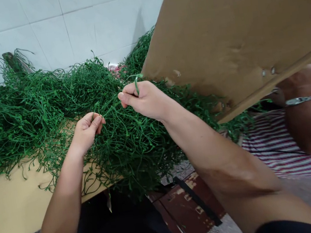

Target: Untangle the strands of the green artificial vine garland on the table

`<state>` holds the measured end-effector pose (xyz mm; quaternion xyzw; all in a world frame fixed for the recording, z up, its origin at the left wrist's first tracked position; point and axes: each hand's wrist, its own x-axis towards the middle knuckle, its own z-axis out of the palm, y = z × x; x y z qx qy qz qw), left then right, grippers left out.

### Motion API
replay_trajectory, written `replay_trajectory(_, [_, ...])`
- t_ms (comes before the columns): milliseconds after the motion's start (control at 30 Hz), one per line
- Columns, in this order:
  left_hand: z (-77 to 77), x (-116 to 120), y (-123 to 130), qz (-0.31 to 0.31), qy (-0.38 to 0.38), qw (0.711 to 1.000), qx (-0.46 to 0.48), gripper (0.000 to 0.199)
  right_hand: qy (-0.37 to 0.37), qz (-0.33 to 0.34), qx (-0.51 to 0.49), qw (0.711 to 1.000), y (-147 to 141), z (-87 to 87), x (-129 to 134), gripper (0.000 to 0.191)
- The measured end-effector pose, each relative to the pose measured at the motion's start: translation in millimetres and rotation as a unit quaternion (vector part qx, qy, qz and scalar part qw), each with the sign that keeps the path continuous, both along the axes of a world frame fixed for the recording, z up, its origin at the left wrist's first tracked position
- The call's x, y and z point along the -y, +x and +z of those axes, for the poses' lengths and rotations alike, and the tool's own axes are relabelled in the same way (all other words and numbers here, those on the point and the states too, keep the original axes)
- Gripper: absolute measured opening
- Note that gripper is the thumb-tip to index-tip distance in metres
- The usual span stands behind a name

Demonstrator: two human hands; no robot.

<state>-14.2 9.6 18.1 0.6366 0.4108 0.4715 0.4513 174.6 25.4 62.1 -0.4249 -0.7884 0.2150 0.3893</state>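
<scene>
Left grip: pinching green stems | right grip: pinching stems | reddish bits behind, whether contained unclear

Backed at eleven o'clock by a white tiled wall, screened at two by a brown panel; furnished at eight with a tan worktop, floored at four in grey.
</scene>
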Motion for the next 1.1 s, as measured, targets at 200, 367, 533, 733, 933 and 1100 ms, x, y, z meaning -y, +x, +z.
replay_trajectory(200, [3.5,12.3,13.7,-0.017,0.044,0.996,-0.081,0.027,0.1,-0.15,0.054,0.982,-7.2,-3.6,-9.8,0.032])
replay_trajectory(367, [1.7,12.1,27.6,0.048,0.053,0.996,-0.059,0.023,0.115,-0.196,0.051,0.972,-19.8,-1.1,-30.8,0.035])
replay_trajectory(533, [6.7,14.6,21.8,0.047,-0.009,0.999,0.026,0.023,0.056,-0.169,0.042,0.983,-21.5,3.4,-44.1,0.033])
replay_trajectory(733, [-1.1,7.6,4.0,0.083,-0.08,0.993,0.03,0.019,-0.038,-0.065,-0.008,0.997,-5.5,2.1,-34.0,0.033])
replay_trajectory(933, [-5.5,-9.8,5.2,0.191,0.088,0.974,-0.085,0.043,0.026,-0.055,-0.044,0.997,0.0,4.5,-25.6,0.024])
replay_trajectory(1100, [10.8,-9.1,27.0,0.129,0.17,0.97,-0.116,0.032,0.054,-0.054,-0.058,0.995,-5.8,8.0,-17.2,0.021])
